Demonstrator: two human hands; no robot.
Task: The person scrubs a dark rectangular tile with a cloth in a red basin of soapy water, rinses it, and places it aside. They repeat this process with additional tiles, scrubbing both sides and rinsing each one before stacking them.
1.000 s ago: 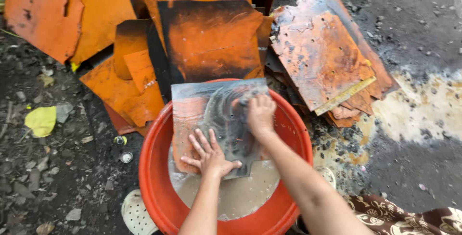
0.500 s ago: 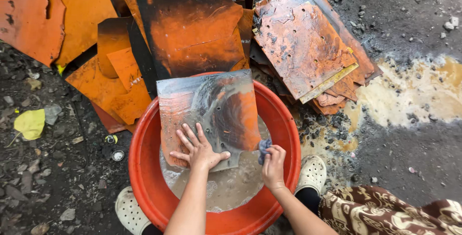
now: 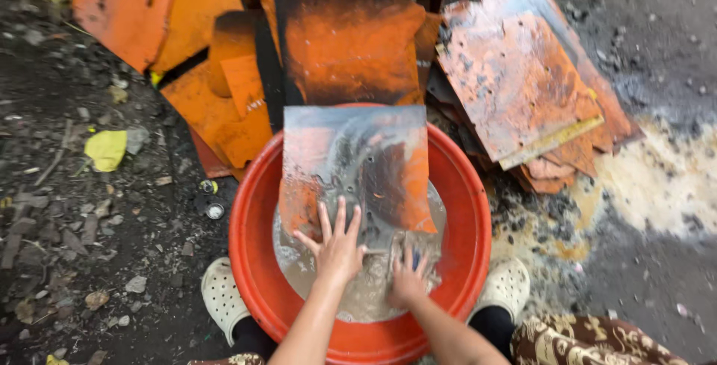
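Head view: left hand [image 3: 337, 244] splayed flat on the metal sheet [image 3: 351, 163], right hand [image 3: 408, 279] curled on a scrubber.

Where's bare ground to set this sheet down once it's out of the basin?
Free: dark ground left of the red basin, past the yellow leaf, and wet ground right of it. Crowded: orange sheets behind the basin, the scrubbed stack behind-right.

Outdoor scrap-yard work area indicated: dark gravelly dirt ground [image 3: 89, 245], piled rusty orange metal sheets [image 3: 523, 88], round red plastic wash basin [image 3: 246, 253] set directly on the ground.
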